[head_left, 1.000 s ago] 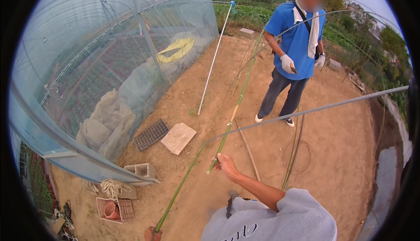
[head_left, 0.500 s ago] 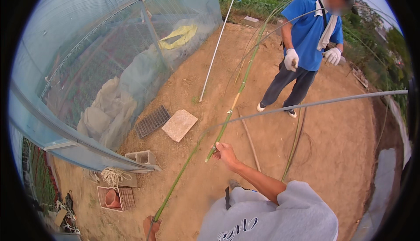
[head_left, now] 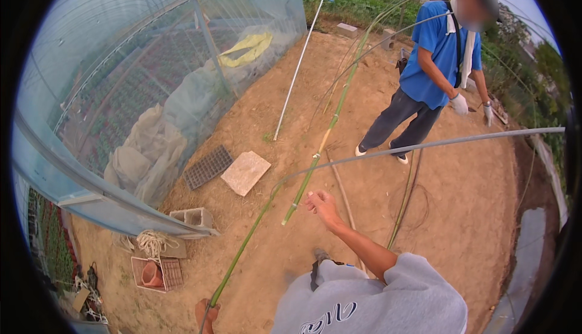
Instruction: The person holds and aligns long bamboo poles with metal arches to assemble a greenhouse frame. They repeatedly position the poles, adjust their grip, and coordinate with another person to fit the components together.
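Note:
My left hand [head_left: 207, 314], at the lower edge, is closed around the low end of a slim green pole [head_left: 245, 246]. Near its top this pole meets a curved grey rod [head_left: 424, 146] that runs off to the right; whether they are one piece I cannot tell. Just right of the near end of a green bamboo pole [head_left: 330, 129], my right hand [head_left: 324, 208] is held with its fingers loosely bent and nothing visible in them. The bamboo pole slants away toward the far side, with a pale band partway along it.
A person in a blue shirt [head_left: 431, 55] and white gloves leans to the right beyond the grey rod. Left stands a plastic-covered greenhouse [head_left: 200, 37]. On the soil lie a seedling tray [head_left: 208, 167], a flat slab [head_left: 245, 173], a hollow block [head_left: 197, 217] and a crate [head_left: 173, 273].
My right hand has let go of the bamboo pole's near end and moved slightly right. The other person has turned and bent to the right, hands lowered. My left hand keeps its grip.

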{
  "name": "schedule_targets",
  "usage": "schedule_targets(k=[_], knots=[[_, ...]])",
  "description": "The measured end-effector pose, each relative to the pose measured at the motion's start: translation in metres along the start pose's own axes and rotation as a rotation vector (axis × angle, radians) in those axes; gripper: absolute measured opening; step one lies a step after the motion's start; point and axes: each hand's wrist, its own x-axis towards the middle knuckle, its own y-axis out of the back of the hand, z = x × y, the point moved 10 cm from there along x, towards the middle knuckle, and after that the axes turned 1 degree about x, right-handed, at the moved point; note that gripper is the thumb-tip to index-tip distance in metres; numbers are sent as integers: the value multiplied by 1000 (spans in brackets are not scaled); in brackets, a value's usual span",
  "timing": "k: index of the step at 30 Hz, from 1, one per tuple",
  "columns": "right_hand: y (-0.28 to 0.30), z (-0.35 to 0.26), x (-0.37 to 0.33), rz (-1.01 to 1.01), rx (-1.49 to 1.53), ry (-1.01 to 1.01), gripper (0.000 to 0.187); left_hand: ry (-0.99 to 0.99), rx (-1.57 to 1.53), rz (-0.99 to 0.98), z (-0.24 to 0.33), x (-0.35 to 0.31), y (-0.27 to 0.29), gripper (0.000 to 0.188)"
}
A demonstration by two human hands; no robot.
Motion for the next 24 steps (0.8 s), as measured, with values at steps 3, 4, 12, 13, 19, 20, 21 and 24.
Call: schedule_targets(k=[3,4,12,13,19,20,21,24], knots=[[13,-36,5,71,-79,92,41,-26,-5,25,1,-1,4,34],[16,-42,11,87,-135,135,44,-34,-13,38,-2,-2,4,34],[16,-74,40,159,-452,25,68,-158,39,362,67,-86,65,35],[18,-74,44,192,-467,21,67,-160,33,339,63,-81,64,34],[33,-71,65,380,-579,225,49,-201,-17,118,16,-20,14,31],[35,-69,69,389,-614,240,47,-217,-28,113,13,-15,8,31],[35,-67,70,386,-570,229,45,-228,-32,114,9,-12,4,30],[33,-66,70,368,-479,202,41,-259,-48,110,1,0,-8,30]])
